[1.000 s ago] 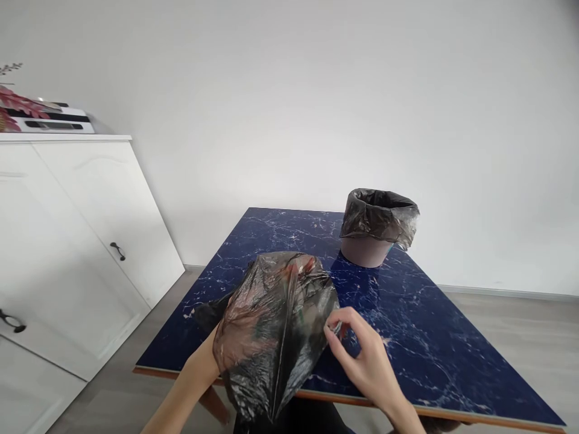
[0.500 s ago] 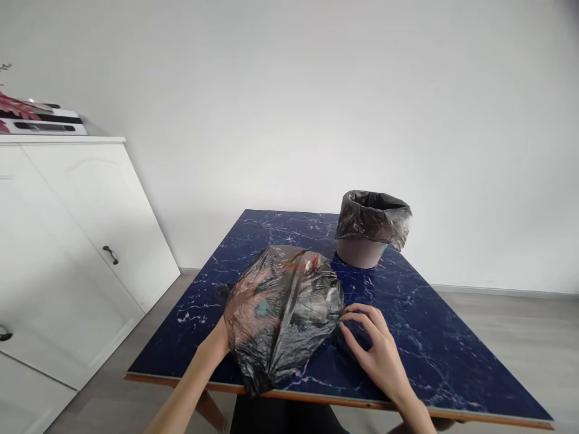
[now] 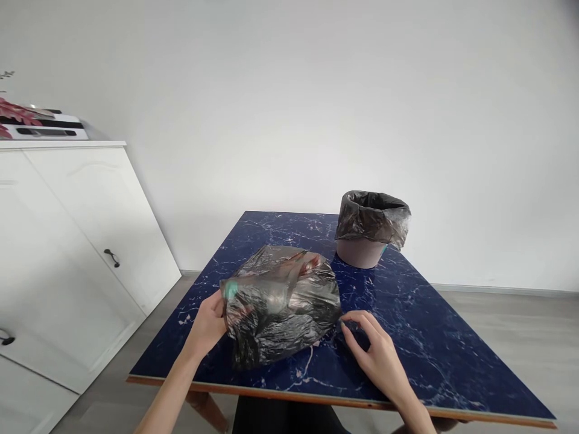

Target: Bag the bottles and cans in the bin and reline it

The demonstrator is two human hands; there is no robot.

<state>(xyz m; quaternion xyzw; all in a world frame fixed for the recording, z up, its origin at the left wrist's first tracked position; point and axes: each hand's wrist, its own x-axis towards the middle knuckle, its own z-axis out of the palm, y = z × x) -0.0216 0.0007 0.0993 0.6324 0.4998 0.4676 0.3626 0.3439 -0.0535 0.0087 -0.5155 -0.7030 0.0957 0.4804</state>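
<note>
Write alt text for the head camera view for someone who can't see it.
A person's left hand grips a filled black plastic bag lying on a blue marbled table, while the right hand touches its other edge. A bag-lined bin stands behind.

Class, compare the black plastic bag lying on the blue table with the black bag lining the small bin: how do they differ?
The filled bag lies loose on the table, bulging with contents; the liner is stretched over the bin, mouth open. The left hand grips the filled bag; nobody touches the liner. The filled bag lies nearer the person. Both are thin, glossy black plastic.
</note>
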